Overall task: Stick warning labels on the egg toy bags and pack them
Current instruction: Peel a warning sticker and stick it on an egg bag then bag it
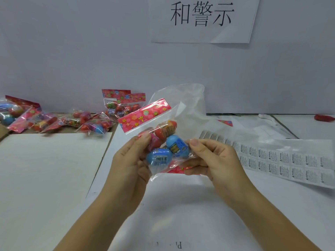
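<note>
An egg toy bag (145, 115) with a red flowered header card and blue, red and pink eggs is held up above the table. My left hand (129, 160) grips its left side. My right hand (215, 158) pinches its right side together with a clear outer plastic bag (184, 98) that rises behind it. A second red header shows under the eggs. A sheet of warning labels (282, 160) lies flat on the table to the right.
Several more egg toy bags (94, 122) lie piled at the back left, two standing against the wall. A white board (47, 169) covers the left of the table. Clear plastic bags (250, 127) lie at the back right beside a red object (324, 117).
</note>
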A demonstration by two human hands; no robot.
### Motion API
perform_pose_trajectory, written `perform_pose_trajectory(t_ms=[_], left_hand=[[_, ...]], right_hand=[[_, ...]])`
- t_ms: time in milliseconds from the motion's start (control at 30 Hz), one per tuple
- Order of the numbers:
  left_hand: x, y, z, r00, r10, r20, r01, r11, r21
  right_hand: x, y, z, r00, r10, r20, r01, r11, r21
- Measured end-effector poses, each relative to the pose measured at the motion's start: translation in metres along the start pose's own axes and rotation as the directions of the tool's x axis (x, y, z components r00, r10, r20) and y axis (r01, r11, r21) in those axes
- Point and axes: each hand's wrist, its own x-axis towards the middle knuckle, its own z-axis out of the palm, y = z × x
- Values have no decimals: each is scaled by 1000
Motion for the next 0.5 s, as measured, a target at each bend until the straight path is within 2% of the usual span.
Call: perform_pose_trajectory(t_ms=[100, 233, 333, 433, 500], left_hand=[[-1, -1, 2, 999, -4, -35, 2, 999, -47], [1, -3, 2, 998, -24, -53, 24, 1000, -3], [0, -1, 3, 999, -24, -29, 24, 999, -31], [-2, -3, 4, 997, 45, -59, -48, 998, -46], [-2, -5, 4, 977, 123, -175, -126, 992, -4]], right_hand=[[0, 2, 1, 1000, 18, -16, -18, 1000, -10], [1, 2, 2, 998, 47, -43, -45, 998, 39], [0, 2, 3, 997, 42, -58, -38, 997, 71], [-2, 1, 5, 992, -28, -125, 42, 993, 111], [-2, 0, 3, 967, -132, -217, 158, 981, 110]])
